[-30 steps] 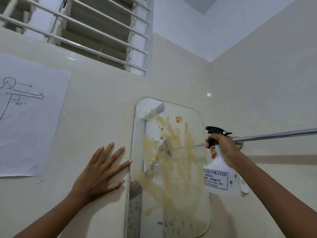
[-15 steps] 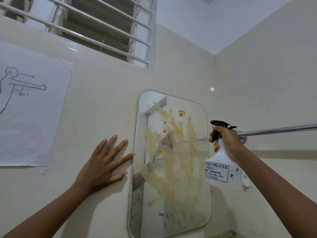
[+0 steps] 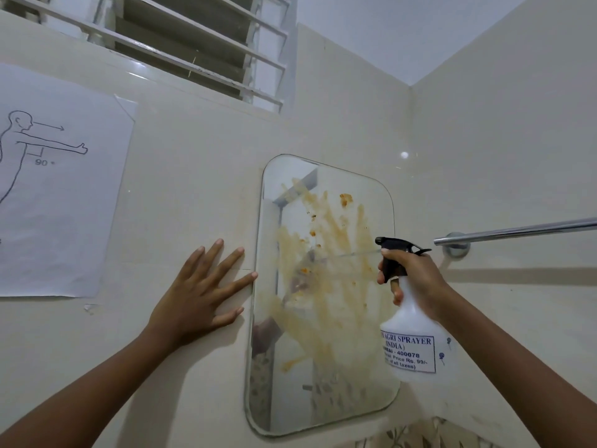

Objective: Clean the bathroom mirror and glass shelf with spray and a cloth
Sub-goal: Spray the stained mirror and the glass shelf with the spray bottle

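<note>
Spread flat, the left hand (image 3: 197,297) has an open grip and presses its palm on the tiled wall (image 3: 193,176), fingertips just beside the left edge of the mirror (image 3: 323,295). Farther left a paper sheet (image 3: 61,195) with a line figure hangs on that wall. Brown smears streak the mirror. At its right edge the right hand (image 3: 416,282) wraps the neck of the spray bottle (image 3: 410,344), fingers on the black trigger. A towel bar (image 3: 517,229) runs right.
</note>
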Tool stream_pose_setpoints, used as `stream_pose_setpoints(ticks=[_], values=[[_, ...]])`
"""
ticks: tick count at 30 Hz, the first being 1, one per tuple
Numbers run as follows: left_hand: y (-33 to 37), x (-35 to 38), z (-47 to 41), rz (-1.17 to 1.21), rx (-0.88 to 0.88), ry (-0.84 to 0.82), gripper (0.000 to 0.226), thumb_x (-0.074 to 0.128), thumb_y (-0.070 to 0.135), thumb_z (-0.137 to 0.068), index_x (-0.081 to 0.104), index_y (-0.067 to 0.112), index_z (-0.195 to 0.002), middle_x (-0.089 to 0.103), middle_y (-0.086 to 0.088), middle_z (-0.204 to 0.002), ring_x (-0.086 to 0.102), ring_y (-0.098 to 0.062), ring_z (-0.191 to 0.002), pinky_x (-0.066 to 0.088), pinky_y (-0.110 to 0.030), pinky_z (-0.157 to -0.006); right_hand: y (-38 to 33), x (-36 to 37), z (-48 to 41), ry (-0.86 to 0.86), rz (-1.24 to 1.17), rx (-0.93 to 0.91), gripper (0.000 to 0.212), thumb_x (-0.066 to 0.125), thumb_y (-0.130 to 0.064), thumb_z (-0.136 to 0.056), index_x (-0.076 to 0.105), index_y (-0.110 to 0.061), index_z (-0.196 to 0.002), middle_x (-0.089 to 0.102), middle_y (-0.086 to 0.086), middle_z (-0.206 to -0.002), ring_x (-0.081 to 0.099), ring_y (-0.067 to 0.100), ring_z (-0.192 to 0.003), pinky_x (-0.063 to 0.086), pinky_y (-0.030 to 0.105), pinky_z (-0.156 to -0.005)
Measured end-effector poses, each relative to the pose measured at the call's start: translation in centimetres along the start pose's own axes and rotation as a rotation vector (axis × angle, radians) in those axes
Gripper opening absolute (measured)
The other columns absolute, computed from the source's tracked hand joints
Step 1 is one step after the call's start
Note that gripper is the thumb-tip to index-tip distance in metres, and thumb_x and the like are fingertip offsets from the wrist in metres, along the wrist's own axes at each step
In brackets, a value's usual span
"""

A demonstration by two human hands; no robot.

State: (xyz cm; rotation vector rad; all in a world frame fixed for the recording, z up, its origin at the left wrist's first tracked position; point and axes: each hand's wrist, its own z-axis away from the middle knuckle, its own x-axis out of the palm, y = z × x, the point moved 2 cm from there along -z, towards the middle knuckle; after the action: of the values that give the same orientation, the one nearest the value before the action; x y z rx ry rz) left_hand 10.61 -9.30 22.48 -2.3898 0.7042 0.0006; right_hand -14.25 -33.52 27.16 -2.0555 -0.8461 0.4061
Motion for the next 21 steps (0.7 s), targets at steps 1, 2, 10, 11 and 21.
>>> stream_pose_setpoints(ticks=[1,2,10,11,21], values=[[0.0,0.0,0.0,-0.001,0.002,-0.002,0.062,0.033,0.057,-0.087,0.028,0.032,-0.144,0.029,-0.014,-0.151,0.022,-0.041,-0.139,0.021,-0.055,-0.111,0.2,0.4,0.4,-0.044,0.003,0.010,0.026,0.052,-0.020,-0.090,0.060,0.002,-0.079,0.065,0.023,-0.074,0.037,0.018,-0.028,0.035,0.022,-0.036],[0.0,0.0,0.0,-0.002,0.004,-0.002,0.062,0.033,0.057,-0.087,0.028,0.032,-0.144,0.029,-0.014,-0.151,0.022,-0.041,-0.139,0.020,-0.054,-0.111,0.3,0.8,0.9,-0.081,0.006,0.018,0.025,0.052,-0.020,-0.090,0.060,0.003,-0.083,0.067,0.025,-0.080,0.038,0.018,-0.028,0.036,0.022,-0.036],[-0.1,0.3,0.0,-0.012,0.003,-0.016,0.060,0.020,0.058,-0.091,0.027,0.031,-0.144,0.028,-0.015,-0.151,0.019,-0.041,-0.139,0.018,-0.054,-0.112,2.5,1.8,2.8,-0.130,0.019,0.017,0.027,0.053,-0.019,-0.090,0.059,0.004,-0.077,0.058,0.022,-0.065,0.039,0.018,-0.025,0.034,0.021,-0.033],[-0.1,0.3,0.0,-0.011,0.004,-0.016,0.060,0.021,0.058,-0.091,0.027,0.031,-0.144,0.028,-0.015,-0.151,0.019,-0.041,-0.139,0.018,-0.054,-0.112,2.8,1.7,2.9,-0.123,0.019,0.020,0.026,0.053,-0.018,-0.090,0.058,0.004,-0.077,0.059,0.023,-0.065,0.038,0.018,-0.025,0.034,0.021,-0.033],[-0.1,0.2,0.0,-0.028,0.000,0.002,0.062,0.029,0.057,-0.088,0.026,0.032,-0.145,0.026,-0.014,-0.152,0.019,-0.041,-0.140,0.017,-0.053,-0.112,5.5,-2.4,2.6,0.078,0.015,0.068,0.025,0.054,-0.018,-0.090,0.059,0.003,-0.077,0.061,0.023,-0.067,0.038,0.018,-0.026,0.034,0.021,-0.032]])
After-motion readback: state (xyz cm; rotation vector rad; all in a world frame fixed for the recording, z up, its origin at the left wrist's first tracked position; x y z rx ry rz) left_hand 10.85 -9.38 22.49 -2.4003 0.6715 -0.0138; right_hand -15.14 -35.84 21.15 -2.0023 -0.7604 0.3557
